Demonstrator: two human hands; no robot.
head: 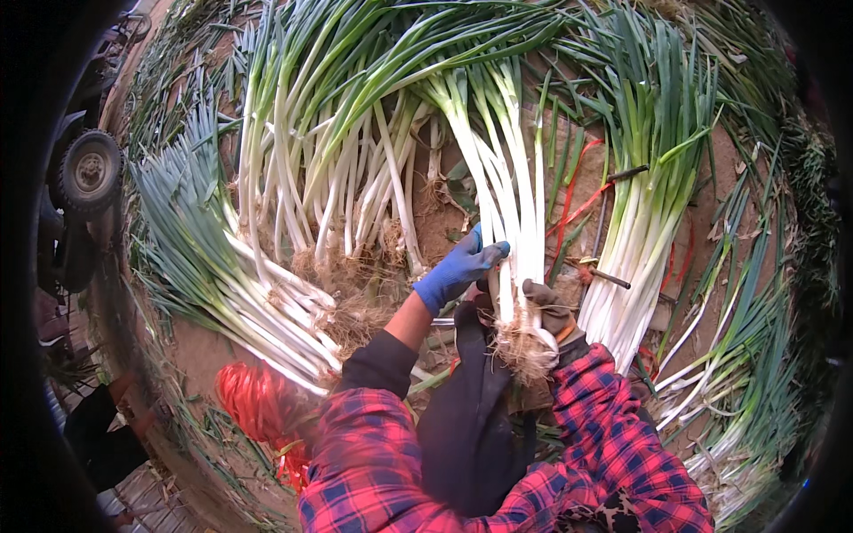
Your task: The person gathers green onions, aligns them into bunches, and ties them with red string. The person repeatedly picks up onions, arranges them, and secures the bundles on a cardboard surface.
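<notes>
A bunch of long green onions (pixel 501 193) lies in both my hands, white stalks towards me and green tops pointing away. My left hand (pixel 461 268), in a blue glove, grips the stalks from the left with the thumb across them. Lower down, my right hand (pixel 552 312), in a dark brownish glove, closes around the stalks from the right, just above the shaggy roots (pixel 525 348). The right fingers are partly hidden behind the stalks. Close by on the right, a thick bundle of green onions (pixel 636 226) with clean white stems rests across thin metal rods (pixel 610 278).
Rooted green onions (pixel 333 180) stand heaped ahead on the left, with another pile (pixel 246 280) nearer. Red plastic twine (pixel 263 406) sits by my left arm, and red strips (pixel 573 200) lie near the rods. Loose onions (pixel 733 373) cover the right side. A vehicle wheel (pixel 90 170) is at far left.
</notes>
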